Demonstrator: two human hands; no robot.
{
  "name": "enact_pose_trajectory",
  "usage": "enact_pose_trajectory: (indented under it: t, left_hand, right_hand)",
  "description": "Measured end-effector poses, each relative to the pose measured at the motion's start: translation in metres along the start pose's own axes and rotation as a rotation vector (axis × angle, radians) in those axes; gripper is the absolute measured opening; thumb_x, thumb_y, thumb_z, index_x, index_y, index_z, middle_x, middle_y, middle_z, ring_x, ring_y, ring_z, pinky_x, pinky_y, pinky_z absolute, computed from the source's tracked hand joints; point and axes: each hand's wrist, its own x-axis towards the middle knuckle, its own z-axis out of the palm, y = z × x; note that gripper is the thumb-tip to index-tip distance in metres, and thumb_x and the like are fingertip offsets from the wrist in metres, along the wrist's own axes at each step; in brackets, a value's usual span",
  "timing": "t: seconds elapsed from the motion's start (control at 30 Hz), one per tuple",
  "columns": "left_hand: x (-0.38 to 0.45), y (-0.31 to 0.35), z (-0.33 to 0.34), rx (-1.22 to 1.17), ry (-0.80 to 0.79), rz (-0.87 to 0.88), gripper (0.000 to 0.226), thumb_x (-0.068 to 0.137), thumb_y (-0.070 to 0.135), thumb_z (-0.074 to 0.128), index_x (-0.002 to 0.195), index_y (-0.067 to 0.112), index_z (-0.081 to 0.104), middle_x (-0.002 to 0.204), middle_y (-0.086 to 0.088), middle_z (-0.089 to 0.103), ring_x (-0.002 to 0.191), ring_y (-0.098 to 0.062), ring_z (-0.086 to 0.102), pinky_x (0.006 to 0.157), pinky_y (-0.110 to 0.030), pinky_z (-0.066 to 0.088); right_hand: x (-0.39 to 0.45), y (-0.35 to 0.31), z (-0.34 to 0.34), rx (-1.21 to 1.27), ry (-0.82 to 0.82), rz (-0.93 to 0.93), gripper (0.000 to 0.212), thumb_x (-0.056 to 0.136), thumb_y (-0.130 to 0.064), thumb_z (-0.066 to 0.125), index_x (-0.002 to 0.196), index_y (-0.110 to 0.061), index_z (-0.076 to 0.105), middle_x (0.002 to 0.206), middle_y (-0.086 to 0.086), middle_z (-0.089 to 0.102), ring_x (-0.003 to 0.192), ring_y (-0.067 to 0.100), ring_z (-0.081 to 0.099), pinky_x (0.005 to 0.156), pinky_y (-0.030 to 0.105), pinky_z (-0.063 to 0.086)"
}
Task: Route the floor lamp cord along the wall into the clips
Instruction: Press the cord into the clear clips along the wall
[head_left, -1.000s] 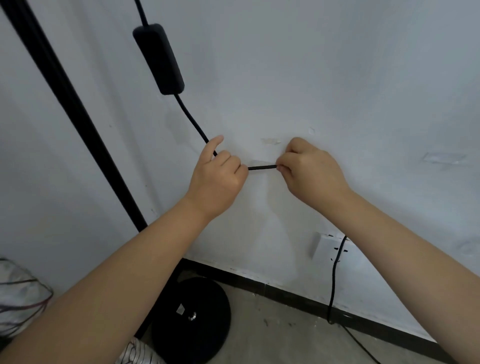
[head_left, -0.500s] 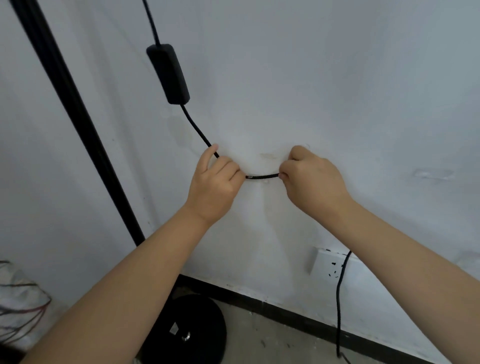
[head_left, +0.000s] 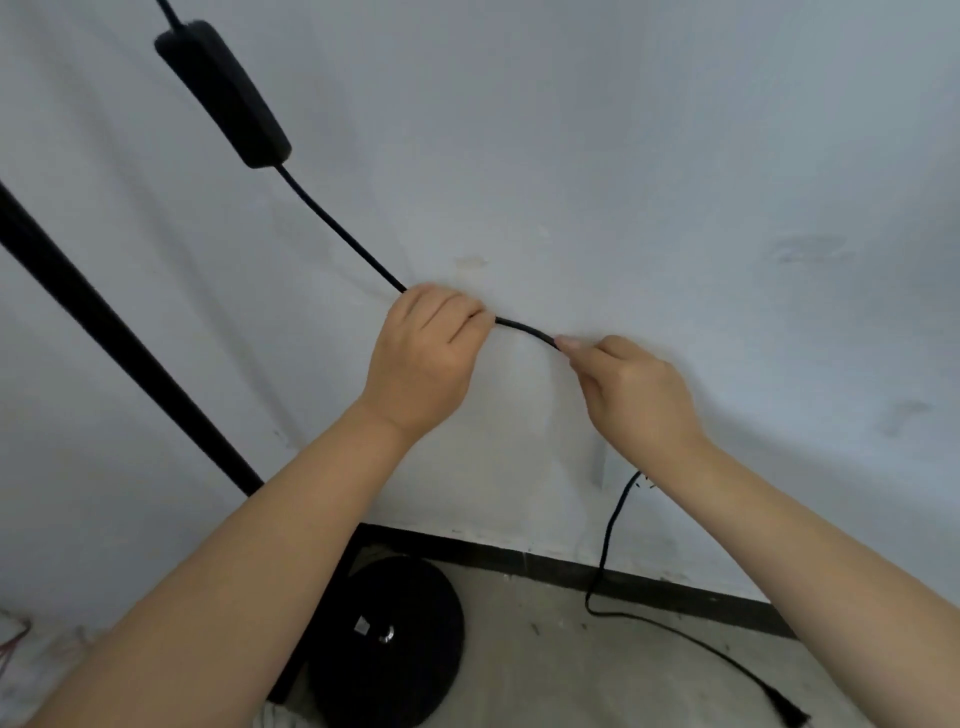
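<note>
Against the wall (head_left: 623, 156), the lamp cord (head_left: 524, 329) at frame centre bows between your left hand (head_left: 423, 358) and right hand (head_left: 631, 395), both pinched shut on it; yank, and the faint clip (head_left: 470, 262) above could peel off.

The cord (head_left: 524, 328) vanishes inside both fists, the left hand (head_left: 423, 358) and right hand (head_left: 631, 395). Its top runs off the upper edge. The pole (head_left: 119, 343) is cut at the left edge. The right forearm hides most of the socket (head_left: 600, 467). Clips are too faint to tell.
</note>
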Motion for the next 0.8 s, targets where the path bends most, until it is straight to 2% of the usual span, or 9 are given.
enact_pose_trajectory:
  t: [0.07, 0.17, 0.23, 0.33, 0.4, 0.5, 0.57, 0.67, 0.8]
  left_hand:
    - [0.005, 0.013, 0.002, -0.061, -0.018, 0.036, 0.018, 0.070, -0.010, 0.054, 0.078, -0.003, 0.069, 0.071, -0.017, 0.072, 0.065, -0.032, 0.068, 0.066, -0.036, 0.056]
    - [0.017, 0.036, 0.008, -0.158, -0.057, 0.125, 0.015, 0.069, -0.009, 0.061, 0.081, -0.003, 0.069, 0.074, -0.017, 0.073, 0.068, -0.031, 0.069, 0.065, -0.035, 0.057]
    - [0.026, 0.053, 0.015, -0.237, -0.076, 0.174, 0.014, 0.069, -0.007, 0.065, 0.082, -0.004, 0.068, 0.075, -0.017, 0.073, 0.069, -0.030, 0.069, 0.067, -0.036, 0.057]
    - [0.039, 0.078, 0.027, -0.354, -0.062, 0.211, 0.010, 0.075, 0.000, 0.060, 0.078, -0.003, 0.069, 0.071, -0.016, 0.073, 0.064, -0.029, 0.068, 0.065, -0.034, 0.056]
    - [0.046, 0.089, 0.032, -0.412, -0.024, 0.175, 0.015, 0.078, 0.004, 0.056, 0.075, -0.003, 0.069, 0.068, -0.016, 0.072, 0.061, -0.030, 0.067, 0.061, -0.031, 0.054]
    - [0.057, 0.100, 0.034, -0.440, 0.056, 0.061, 0.016, 0.079, 0.003, 0.055, 0.076, -0.006, 0.068, 0.068, -0.020, 0.070, 0.060, -0.034, 0.065, 0.060, -0.036, 0.046]
    - [0.066, 0.103, 0.031, -0.441, 0.094, -0.008, 0.015, 0.080, 0.003, 0.055, 0.079, -0.006, 0.067, 0.069, -0.022, 0.069, 0.061, -0.036, 0.063, 0.062, -0.036, 0.040]
    - [0.080, 0.110, 0.026, -0.451, 0.111, -0.075, 0.016, 0.081, 0.003, 0.054, 0.081, -0.006, 0.067, 0.068, -0.023, 0.067, 0.060, -0.036, 0.060, 0.060, -0.035, 0.037]
    - [0.095, 0.121, 0.021, -0.464, 0.096, -0.149, 0.015, 0.078, 0.000, 0.052, 0.083, -0.006, 0.065, 0.069, -0.024, 0.066, 0.061, -0.036, 0.060, 0.060, -0.035, 0.036]
  right_hand:
    - [-0.010, 0.013, -0.009, 0.098, -0.086, 0.044, 0.021, 0.086, -0.001, 0.051, 0.104, -0.001, 0.062, 0.077, 0.027, 0.066, 0.071, 0.035, 0.061, 0.065, 0.040, 0.052]
    - [-0.028, 0.037, -0.032, 0.225, -0.234, 0.162, 0.018, 0.088, -0.004, 0.049, 0.080, 0.006, 0.063, 0.062, 0.018, 0.060, 0.053, 0.021, 0.049, 0.057, 0.019, 0.039]
    - [-0.037, 0.051, -0.053, 0.328, -0.289, 0.279, 0.018, 0.088, -0.006, 0.048, 0.081, -0.002, 0.064, 0.055, -0.001, 0.055, 0.047, 0.004, 0.049, 0.050, 0.006, 0.035]
    - [-0.046, 0.066, -0.085, 0.407, -0.317, 0.387, 0.020, 0.089, -0.009, 0.048, 0.086, -0.017, 0.066, 0.053, -0.009, 0.055, 0.045, -0.005, 0.053, 0.051, 0.002, 0.038]
    - [-0.049, 0.071, -0.102, 0.406, -0.261, 0.413, 0.022, 0.087, -0.011, 0.051, 0.077, -0.025, 0.065, 0.049, -0.011, 0.056, 0.042, -0.003, 0.052, 0.049, 0.002, 0.039]
    - [-0.047, 0.069, -0.119, 0.326, -0.025, 0.375, 0.011, 0.080, -0.007, 0.062, 0.085, -0.016, 0.066, 0.053, -0.015, 0.052, 0.042, -0.004, 0.048, 0.048, 0.000, 0.037]
    - [-0.041, 0.066, -0.131, 0.264, 0.085, 0.330, 0.013, 0.077, -0.005, 0.065, 0.088, -0.012, 0.066, 0.050, -0.017, 0.051, 0.042, -0.004, 0.047, 0.049, -0.001, 0.035]
    - [-0.030, 0.062, -0.144, 0.157, 0.131, 0.241, 0.006, 0.076, -0.007, 0.066, 0.082, -0.008, 0.065, 0.052, -0.017, 0.048, 0.046, -0.005, 0.048, 0.053, 0.000, 0.035]
    - [-0.017, 0.061, -0.151, 0.031, 0.154, 0.174, 0.006, 0.075, -0.010, 0.067, 0.072, -0.004, 0.066, 0.065, 0.003, 0.055, 0.052, -0.004, 0.041, 0.055, 0.003, 0.033]
